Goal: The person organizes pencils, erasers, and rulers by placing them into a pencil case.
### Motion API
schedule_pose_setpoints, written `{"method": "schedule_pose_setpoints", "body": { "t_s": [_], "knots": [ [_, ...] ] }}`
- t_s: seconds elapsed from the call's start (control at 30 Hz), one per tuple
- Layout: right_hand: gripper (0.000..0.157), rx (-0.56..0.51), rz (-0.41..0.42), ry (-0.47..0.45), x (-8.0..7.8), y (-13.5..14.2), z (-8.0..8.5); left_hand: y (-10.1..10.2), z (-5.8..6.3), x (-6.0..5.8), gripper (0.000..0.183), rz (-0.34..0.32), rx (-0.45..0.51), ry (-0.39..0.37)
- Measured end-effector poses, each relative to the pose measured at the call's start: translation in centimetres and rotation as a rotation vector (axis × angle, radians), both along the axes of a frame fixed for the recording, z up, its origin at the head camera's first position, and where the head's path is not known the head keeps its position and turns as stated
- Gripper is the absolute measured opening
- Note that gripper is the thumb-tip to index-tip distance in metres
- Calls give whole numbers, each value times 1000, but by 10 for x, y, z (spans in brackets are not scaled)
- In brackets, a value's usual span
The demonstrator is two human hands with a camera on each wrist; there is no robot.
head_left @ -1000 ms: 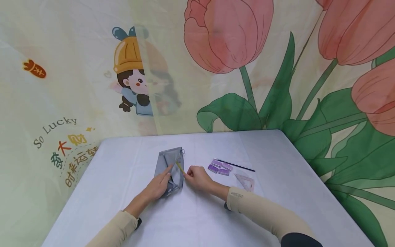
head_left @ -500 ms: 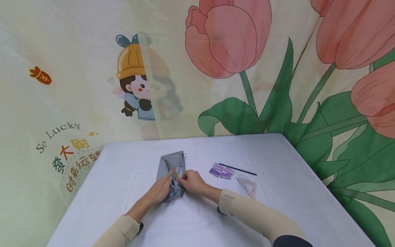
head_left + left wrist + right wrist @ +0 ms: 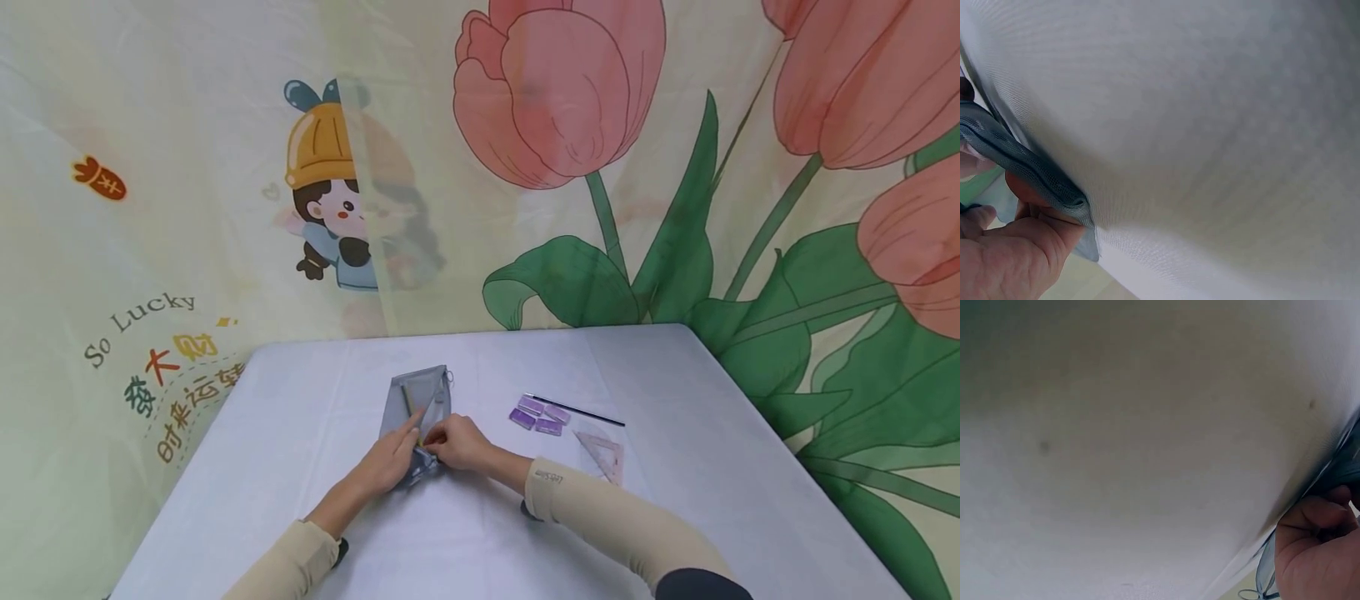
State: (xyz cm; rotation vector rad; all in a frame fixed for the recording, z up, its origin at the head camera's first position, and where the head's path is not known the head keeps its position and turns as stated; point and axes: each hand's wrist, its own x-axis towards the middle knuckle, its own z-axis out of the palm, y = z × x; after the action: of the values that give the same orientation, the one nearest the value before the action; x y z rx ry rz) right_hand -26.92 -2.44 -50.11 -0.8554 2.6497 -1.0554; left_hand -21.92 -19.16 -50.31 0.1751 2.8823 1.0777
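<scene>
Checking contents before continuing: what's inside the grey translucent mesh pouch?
Inside the mesh pouch, at least one slim, dark and yellowish stick shows. The left hand and right hand cover part of its lower end, hiding anything there.

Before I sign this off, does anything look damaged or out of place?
Nothing looks spilled or damaged. The gray pouch lies slightly askew, its near end bunched between left hand and right hand, likely just from handling.

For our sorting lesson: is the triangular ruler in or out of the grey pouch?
Out: the head view shows the ruler on the tabletop, apart from the pouch.
</scene>
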Motion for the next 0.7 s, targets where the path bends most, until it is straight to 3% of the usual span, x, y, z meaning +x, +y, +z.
{"method": "schedule_pose_setpoints", "body": {
  "t_s": [0.17,0.33,0.4,0.6,0.7],
  "knots": [
    [12,-17,57,0,-3,4,2,0,1,0,49,-1,15,-12],
    [16,-19,104,69,-5,18,8,1,1,0,49,9,-8,-1],
    [19,14,120,141,-5,25,10,1,1,0,48,7,-21,12],
    [33,198,159,496,-2,45,14,1,0,-1,49,4,-35,2],
    [42,274,164,569,1,56,14,3,0,-1,50,8,-32,-15]
  ]
}}
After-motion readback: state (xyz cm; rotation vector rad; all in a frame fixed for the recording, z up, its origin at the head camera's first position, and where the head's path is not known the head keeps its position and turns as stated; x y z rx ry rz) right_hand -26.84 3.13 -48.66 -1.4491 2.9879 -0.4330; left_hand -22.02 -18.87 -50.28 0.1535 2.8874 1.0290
